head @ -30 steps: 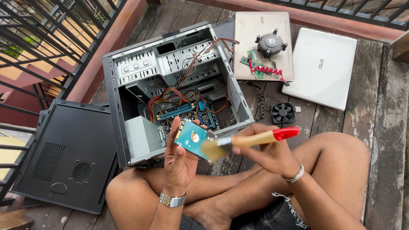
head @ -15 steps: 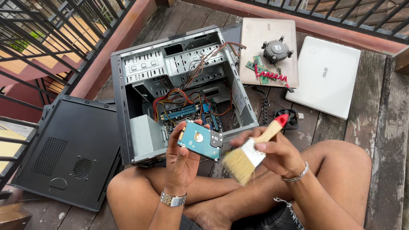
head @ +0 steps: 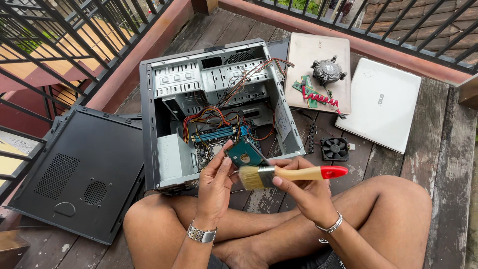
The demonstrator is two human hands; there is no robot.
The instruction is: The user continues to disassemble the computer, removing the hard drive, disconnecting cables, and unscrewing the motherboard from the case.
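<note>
- My left hand (head: 216, 187) pinches a small teal hard drive (head: 244, 155) by its lower edge, thumb on one side and fingers on the other, tilting it up in front of me.
- My right hand (head: 303, 192) is wrapped tight around the pale wooden handle of a paintbrush (head: 286, 174), whose red tip points to the right.
- The bristles (head: 250, 177) point left and sit just below the hard drive, touching it or very nearly; I cannot tell which.
- Both hands hang over my crossed bare legs, close to the near edge of the wooden deck (head: 438, 144) I sit on.
- A metal watch (head: 201, 234) is on my left wrist and a thin bracelet (head: 331, 225) on my right.
- Right behind the hard drive lies an open computer case (head: 199, 84) on its side, with a blue circuit board and bundles of red, orange and yellow wires inside.
- The black side panel (head: 79, 169) of the case lies flat on the deck to the left, beside the railing (head: 64, 45).
- A small black fan (head: 334, 148) lies on the deck just right of the case.
- Farther back on the right, a beige closed laptop (head: 318, 50) carries a round cooler (head: 327, 69), green memory sticks (head: 304, 89) and a red coiled cable (head: 326, 98).
- A white closed laptop (head: 383, 102) lies beside it, towards the deck's right edge.
</note>
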